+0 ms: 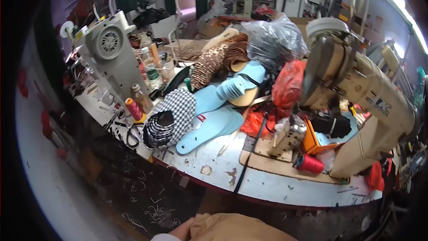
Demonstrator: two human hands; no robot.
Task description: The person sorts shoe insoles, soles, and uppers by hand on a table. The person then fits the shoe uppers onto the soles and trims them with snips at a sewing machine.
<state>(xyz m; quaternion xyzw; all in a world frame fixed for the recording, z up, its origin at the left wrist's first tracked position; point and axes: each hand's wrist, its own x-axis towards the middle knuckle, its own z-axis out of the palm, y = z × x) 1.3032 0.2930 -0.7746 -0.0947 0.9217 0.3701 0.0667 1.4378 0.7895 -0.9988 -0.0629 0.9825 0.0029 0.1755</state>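
Observation:
At the bottom edge, my left hand (182, 230) shows only in part, beside a white sleeve and touching the side of a brown cloth (236, 228); its fingers are mostly hidden. My right hand is out of view. On the worktable beyond lie light blue cut pieces (211, 127), a stack of black-and-white checked pieces (178, 109) and leopard-print pieces (211, 64). A beige sewing machine (372, 102) stands at the right, with a red thread cone (310, 164) near its base.
A grey machine (109, 58) stands at the left, near scissors (133, 137) and a magenta thread spool (133, 108). Behind the pieces are a grey plastic bag (276, 40) and a red bag (289, 85). An orange box (314, 140) sits by the beige machine. Scraps litter the floor (147, 196).

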